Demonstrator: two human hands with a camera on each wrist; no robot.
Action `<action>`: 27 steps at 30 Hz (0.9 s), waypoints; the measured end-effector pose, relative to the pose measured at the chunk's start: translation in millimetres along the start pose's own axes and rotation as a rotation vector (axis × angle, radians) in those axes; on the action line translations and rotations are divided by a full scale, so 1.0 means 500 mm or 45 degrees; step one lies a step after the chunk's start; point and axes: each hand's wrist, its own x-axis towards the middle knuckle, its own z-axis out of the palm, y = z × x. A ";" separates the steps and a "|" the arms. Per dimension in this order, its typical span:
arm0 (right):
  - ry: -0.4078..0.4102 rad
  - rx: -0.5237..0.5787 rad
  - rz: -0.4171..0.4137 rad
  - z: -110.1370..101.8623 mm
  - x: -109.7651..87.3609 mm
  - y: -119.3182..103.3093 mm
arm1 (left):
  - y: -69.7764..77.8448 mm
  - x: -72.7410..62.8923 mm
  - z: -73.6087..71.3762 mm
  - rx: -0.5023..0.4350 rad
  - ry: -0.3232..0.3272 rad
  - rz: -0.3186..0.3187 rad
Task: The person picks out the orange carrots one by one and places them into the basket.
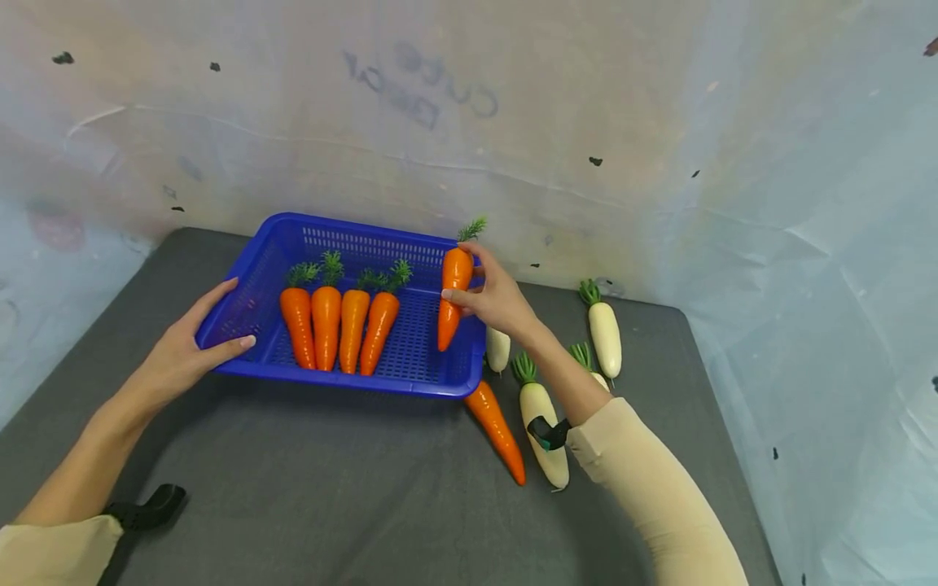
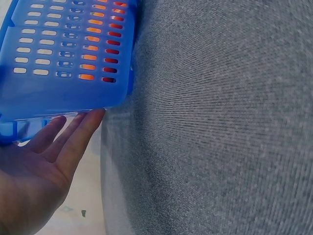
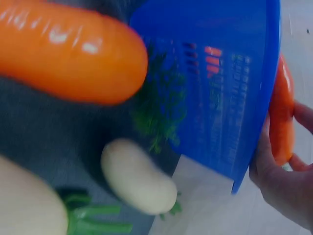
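Note:
A blue plastic basket (image 1: 344, 386) has several carrots (image 1: 326, 325) lying side by side in its left half, green tops toward the back. My left hand (image 1: 179, 358) grips the basket's left end, thumb at the front rim; in the left wrist view its fingers (image 2: 78, 134) reach against the slotted wall. At the other end, my right hand (image 1: 501, 297) pinches another carrot (image 1: 456, 277) between thumb and fingers, tip down, over the basket's inside. The right wrist view shows this held carrot (image 3: 281, 115) just past the basket's rim.
On the dark grey table (image 1: 330, 488), a loose carrot (image 1: 500, 431) lies by the basket's front right corner. White radishes lie to the right, among them one under my forearm (image 1: 542, 407) and a farther one (image 1: 605, 338). Plastic-covered walls (image 1: 513, 163) stand behind and beside.

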 end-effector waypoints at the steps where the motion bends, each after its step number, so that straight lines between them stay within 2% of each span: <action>1: 0.002 -0.007 0.015 0.006 0.002 -0.002 | 0.000 0.001 0.000 -0.004 -0.003 0.002; 7: 0.026 -0.026 0.119 0.047 0.011 -0.017 | 0.001 0.003 -0.001 0.004 -0.010 0.010; 16: 0.081 0.171 0.279 0.106 0.027 -0.021 | 0.001 0.001 0.000 -0.017 -0.016 0.021; 24: 0.114 0.151 0.379 0.151 0.042 -0.002 | -0.003 0.000 -0.002 -0.027 -0.017 0.021; 27: 0.114 0.095 0.425 0.163 0.047 0.004 | -0.003 -0.001 -0.002 -0.021 -0.013 0.025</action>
